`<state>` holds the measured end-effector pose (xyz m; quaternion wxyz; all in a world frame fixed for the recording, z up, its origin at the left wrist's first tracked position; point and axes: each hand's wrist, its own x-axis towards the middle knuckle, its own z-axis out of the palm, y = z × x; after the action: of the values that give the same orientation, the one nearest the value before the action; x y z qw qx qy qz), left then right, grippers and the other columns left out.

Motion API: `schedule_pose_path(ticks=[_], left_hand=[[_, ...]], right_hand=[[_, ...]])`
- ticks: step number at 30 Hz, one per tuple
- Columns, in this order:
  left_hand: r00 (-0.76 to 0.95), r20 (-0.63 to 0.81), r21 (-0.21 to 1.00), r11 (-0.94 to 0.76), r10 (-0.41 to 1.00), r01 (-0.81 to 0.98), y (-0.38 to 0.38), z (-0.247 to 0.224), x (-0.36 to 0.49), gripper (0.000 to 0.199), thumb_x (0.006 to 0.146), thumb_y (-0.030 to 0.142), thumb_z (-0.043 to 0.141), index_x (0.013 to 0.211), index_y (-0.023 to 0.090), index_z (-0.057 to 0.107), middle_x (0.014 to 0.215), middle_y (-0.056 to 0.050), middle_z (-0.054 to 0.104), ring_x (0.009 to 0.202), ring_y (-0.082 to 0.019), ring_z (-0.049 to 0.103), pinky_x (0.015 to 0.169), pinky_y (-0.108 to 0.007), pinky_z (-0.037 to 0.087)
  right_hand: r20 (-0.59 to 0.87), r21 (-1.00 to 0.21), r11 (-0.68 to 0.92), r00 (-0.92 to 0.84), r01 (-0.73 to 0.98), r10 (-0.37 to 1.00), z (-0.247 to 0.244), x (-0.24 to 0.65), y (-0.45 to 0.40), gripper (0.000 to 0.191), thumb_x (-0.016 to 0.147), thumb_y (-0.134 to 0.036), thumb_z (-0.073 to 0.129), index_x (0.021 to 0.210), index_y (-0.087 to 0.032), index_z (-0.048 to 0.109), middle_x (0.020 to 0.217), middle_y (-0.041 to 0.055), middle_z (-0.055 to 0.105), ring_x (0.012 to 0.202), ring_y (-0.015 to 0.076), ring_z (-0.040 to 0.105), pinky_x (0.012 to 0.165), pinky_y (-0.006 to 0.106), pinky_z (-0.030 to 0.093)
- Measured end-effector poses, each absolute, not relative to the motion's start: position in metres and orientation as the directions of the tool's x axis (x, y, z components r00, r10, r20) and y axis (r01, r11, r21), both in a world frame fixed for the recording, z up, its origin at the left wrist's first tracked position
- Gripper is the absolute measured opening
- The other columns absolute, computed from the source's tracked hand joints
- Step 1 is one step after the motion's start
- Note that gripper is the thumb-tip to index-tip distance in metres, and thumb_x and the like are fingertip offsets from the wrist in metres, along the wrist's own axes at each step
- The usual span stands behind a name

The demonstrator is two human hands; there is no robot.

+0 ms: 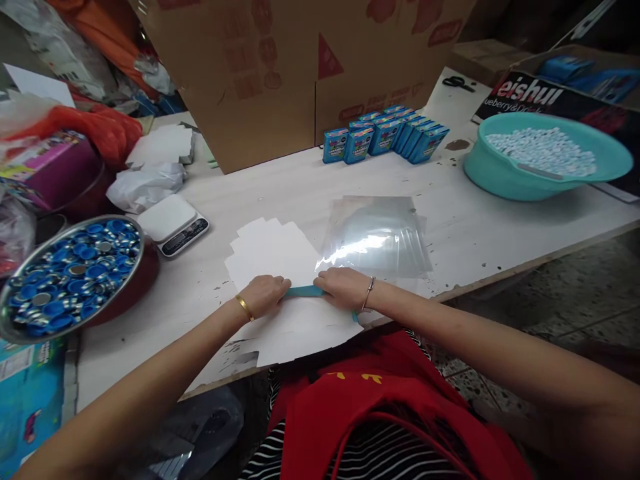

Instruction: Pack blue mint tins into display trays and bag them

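A flat white cardboard box blank [305, 330] lies at the table's front edge, a blue strip of its printed side showing along a folded flap. My left hand [263, 295] pinches the left end of that flap, fingers closed. At its right end my right hand [345, 287] grips the same flap, also closed. More white blanks [275, 250] are stacked just beyond my hands. Clear plastic sheets [375, 237] lie right of that stack, close to my right hand.
Several small blue packed boxes [385, 133] stand before a large carton [280, 87]. A teal basin [520, 177] of white pieces is on the right. To the left are a white scale [173, 223] and a metal bowl [143, 260] of blue caps. Scissors [457, 83] lie behind.
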<state>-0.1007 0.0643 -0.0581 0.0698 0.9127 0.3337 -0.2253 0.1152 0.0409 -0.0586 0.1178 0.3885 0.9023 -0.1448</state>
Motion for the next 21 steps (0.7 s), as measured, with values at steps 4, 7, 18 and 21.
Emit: schedule_pose_path(ticks=[4, 7, 18, 21], left_hand=[[0.706, -0.455, -0.031, -0.802, 0.542, 0.596, 0.063, -0.062, -0.102, 0.016, 0.083, 0.015, 0.045, 0.097, 0.015, 0.053, 0.093, -0.011, 0.064, 0.075, -0.021, 0.061, 0.061, -0.031, 0.041], [0.722, -0.453, -0.016, -0.814, 0.524, 0.581, 0.064, -0.064, -0.100, 0.017, 0.082, 0.013, 0.046, 0.097, 0.015, 0.053, 0.094, -0.011, 0.063, 0.074, -0.022, 0.061, 0.059, -0.031, 0.041], [0.584, -0.445, -0.109, -0.688, 0.679, 0.718, 0.043, -0.068, -0.082, 0.028, 0.086, 0.004, 0.033, 0.096, 0.013, 0.057, 0.087, -0.013, 0.060, 0.075, -0.025, 0.062, 0.055, -0.033, 0.046], [0.555, -0.446, -0.125, -0.663, 0.703, 0.738, 0.044, -0.066, -0.083, 0.030, 0.088, 0.004, 0.031, 0.101, 0.014, 0.056, 0.089, -0.013, 0.060, 0.078, -0.024, 0.061, 0.058, -0.032, 0.047]], right_hand=[[-0.324, -0.084, 0.690, -0.675, 0.719, 0.663, -0.061, 0.113, 0.040, 0.024, 0.084, -0.004, 0.041, 0.101, -0.012, 0.056, 0.095, 0.0121, 0.063, 0.083, 0.0198, 0.057, 0.055, 0.028, 0.030], [-0.326, -0.055, 0.713, -0.688, 0.699, 0.648, -0.063, 0.111, 0.039, 0.023, 0.086, -0.005, 0.040, 0.102, -0.011, 0.055, 0.093, 0.0125, 0.063, 0.081, 0.0193, 0.057, 0.055, 0.027, 0.032], [-0.289, 0.034, 0.722, -0.685, 0.691, 0.669, -0.080, 0.107, 0.034, 0.029, 0.093, -0.005, 0.027, 0.107, -0.011, 0.051, 0.094, 0.0143, 0.059, 0.088, 0.0237, 0.056, 0.059, 0.029, 0.040], [-0.277, 0.010, 0.731, -0.701, 0.682, 0.657, -0.074, 0.109, 0.033, 0.027, 0.094, -0.007, 0.029, 0.108, -0.011, 0.052, 0.095, 0.0142, 0.060, 0.088, 0.0234, 0.056, 0.060, 0.030, 0.039]])
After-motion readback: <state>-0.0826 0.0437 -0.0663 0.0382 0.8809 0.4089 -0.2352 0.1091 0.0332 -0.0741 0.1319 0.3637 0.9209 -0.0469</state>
